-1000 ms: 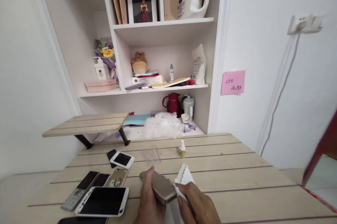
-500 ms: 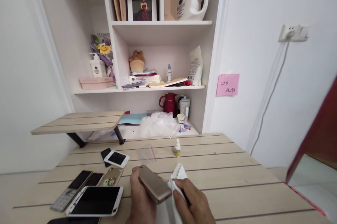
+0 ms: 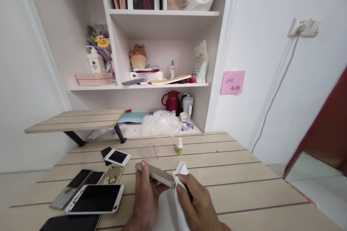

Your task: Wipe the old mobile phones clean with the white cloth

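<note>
**A:** What has moved since the earlier frame?

**B:** The champagne-gold smartphone [image 3: 154,174] has rolled in the left hand [image 3: 145,202]. Its broad back faced up before; now it sits nearly edge-on, with one long side uppermost. The view has also tipped slightly lower.

**A:** What are the hands doing?

**B:** The left hand is closed around the phone from below, with its fingers rising behind it. The right hand [image 3: 197,202] is also closed, pinching a white cloth [image 3: 181,169] with a zigzag edge against the phone's right end. The cloth hangs down between the hands.

**A:** And where is the phone?

**B:** It is held above the near part of the plank-topped wooden table [image 3: 217,191], just right of a gold phone case with a ring [image 3: 111,174].

**A:** What else lies around?

**B:** On the left are a silver keypad phone [image 3: 71,189], a large white phone [image 3: 94,198], and a small white phone [image 3: 117,157] lying on a black piece [image 3: 105,153]. Farther ahead stand a small dropper bottle [image 3: 179,146] and a clear plastic sleeve with a red strip [image 3: 149,151]. Beyond the table, crumpled white plastic [image 3: 159,123] sits on a low shelf [image 3: 192,129].
</note>
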`<state>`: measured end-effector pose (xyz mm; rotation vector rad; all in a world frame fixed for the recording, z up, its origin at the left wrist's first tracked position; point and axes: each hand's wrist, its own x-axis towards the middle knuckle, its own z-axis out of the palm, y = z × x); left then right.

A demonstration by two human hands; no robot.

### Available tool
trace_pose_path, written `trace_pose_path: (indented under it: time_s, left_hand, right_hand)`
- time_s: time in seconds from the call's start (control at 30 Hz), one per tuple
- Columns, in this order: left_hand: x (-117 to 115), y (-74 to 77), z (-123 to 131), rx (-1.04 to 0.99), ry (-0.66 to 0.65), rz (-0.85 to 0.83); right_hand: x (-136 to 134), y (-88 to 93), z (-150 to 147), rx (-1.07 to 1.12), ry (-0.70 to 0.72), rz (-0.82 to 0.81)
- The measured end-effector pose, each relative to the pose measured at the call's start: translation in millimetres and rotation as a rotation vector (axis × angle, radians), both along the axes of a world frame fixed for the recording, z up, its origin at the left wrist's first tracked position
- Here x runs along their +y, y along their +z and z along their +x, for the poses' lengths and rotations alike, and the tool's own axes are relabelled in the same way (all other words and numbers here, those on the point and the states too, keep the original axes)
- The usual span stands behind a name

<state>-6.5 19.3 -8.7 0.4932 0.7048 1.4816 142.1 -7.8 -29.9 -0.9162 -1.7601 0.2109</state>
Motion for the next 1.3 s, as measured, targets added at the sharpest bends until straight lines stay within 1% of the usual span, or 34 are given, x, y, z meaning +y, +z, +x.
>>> trace_pose_path:
  time_s: [0.1, 0.27, 0.37, 0.53, 0.6, 0.7, 0.77, 0.83, 0.93, 1.0, 1.1, 1.17, 1.3]
  left_hand:
    - [2.6, -0.1, -1.7, -0.036, -0.060, -0.002]
    - [6.0, -1.9, -3.1, -0.051, -0.078, 0.019]
    - [5.6, -0.9, -3.9, -0.031, -0.089, 0.054]
    - [2.5, 2.8, -2.9, 0.066, -0.081, 0.128]
    - [1.6, 3.2, -1.1, 0.130, -0.038, 0.130]
    - [1.2, 2.2, 1.8, 0.217, 0.038, 0.109]
    - [1.3, 1.3, 2.4, 0.232, 0.060, 0.091]
    - [1.6, 0.5, 1.4, 0.193, 0.037, 0.082]
    - [2.9, -1.1, -2.1, 0.035, -0.085, 0.064]
    - [4.4, -2.8, -4.0, -0.066, -0.146, 0.017]
    - [6.6, -5.8, -3.8, -0.119, -0.149, -0.029]
    - [7.1, -7.8, -1.7, -0.057, -0.114, -0.005]
    - [5.5, -9.4, 2.2, 0.175, -0.025, 0.077]
  right_hand:
    - [2.5, 2.4, 0.8, 0.046, 0.010, -0.095]
    - [3.9, 3.7, -0.4, 0.141, 0.023, -0.222]
    - [4.8, 5.4, -0.5, 0.195, 0.038, -0.285]
    - [5.4, 8.2, 1.7, 0.254, 0.059, -0.349]
    - [4.4, 8.9, 2.0, 0.259, 0.068, -0.353]
    - [1.6, 9.5, 1.4, 0.241, 0.074, -0.318]
    - [-0.1, 10.0, 1.0, 0.231, 0.077, -0.302]
    - [-0.9, 10.3, 1.2, 0.235, 0.080, -0.306]
    - [-0.2, 10.3, 2.6, 0.252, 0.075, -0.318]
    - [1.2, 10.1, 3.6, 0.266, 0.069, -0.329]
    - [2.4, 10.0, 4.2, 0.281, 0.057, -0.347]
    - [1.3, 10.7, 3.5, 0.272, 0.051, -0.338]
    - [-3.7, 13.7, 1.2, 0.203, 0.052, -0.260]
